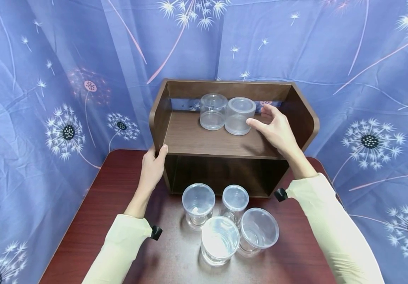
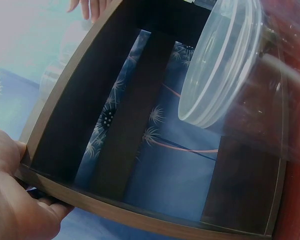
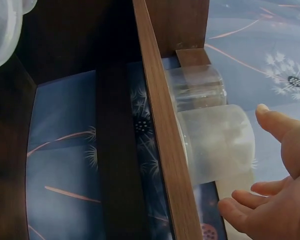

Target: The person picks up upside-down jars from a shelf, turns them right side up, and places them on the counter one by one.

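My left hand (image 1: 154, 163) grips the left side of a brown two-level wooden shelf (image 1: 204, 145). In the left wrist view the thumb lies on the front edge, with the fingers curled behind the panel. On the upper board two clear plastic jars stand side by side, a left jar (image 1: 211, 118) and a frosted-looking right jar (image 1: 237, 118). Beside the right jar my right hand (image 1: 278, 130) is spread, thumb and fingers apart, holding nothing. The right wrist view shows a small gap between the thumb (image 3: 270, 120) and the frosted jar (image 3: 220, 142).
Several clear lidded jars with narrower bases stand on the dark red table (image 1: 94, 221) before the shelf, among them a left one (image 1: 198, 201) and a front one (image 1: 220, 238). Behind hangs a blue dandelion-print curtain (image 1: 261, 47). The shelf has raised side panels.
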### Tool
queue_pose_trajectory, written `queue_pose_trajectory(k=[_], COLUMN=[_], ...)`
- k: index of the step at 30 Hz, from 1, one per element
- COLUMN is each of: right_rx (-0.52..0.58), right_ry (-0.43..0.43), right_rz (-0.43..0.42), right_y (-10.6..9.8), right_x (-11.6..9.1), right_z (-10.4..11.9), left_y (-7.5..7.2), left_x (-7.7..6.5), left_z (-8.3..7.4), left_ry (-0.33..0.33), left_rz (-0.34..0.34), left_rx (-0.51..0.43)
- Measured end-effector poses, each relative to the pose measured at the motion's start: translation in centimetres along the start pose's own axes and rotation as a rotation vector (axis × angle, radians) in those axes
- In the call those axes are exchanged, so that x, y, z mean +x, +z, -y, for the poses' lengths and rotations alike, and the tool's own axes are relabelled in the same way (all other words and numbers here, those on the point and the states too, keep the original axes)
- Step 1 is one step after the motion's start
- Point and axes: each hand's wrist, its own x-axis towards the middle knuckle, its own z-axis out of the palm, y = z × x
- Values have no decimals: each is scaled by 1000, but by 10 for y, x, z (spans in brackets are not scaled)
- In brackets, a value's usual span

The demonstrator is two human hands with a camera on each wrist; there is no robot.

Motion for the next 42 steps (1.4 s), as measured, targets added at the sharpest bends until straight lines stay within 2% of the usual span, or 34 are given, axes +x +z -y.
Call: queue_pose_trajectory(k=[10,20,35,42], right_rx=[-13,37,60,117], right_ry=[18,6,1,19], right_rz=[29,10,-9,-18], right_y=[20,33,34,27], right_x=[22,31,32,23], right_z=[1,-1,-3,-2], left_y=[-1,-1,1,0], left_x=[-1,-1,-1,-1], left_z=[-2,-1,-1,1], left_ry=[-10,-19,-4,-2], left_rz=[19,31,15,7], left_rx=[0,-8,10,-3])
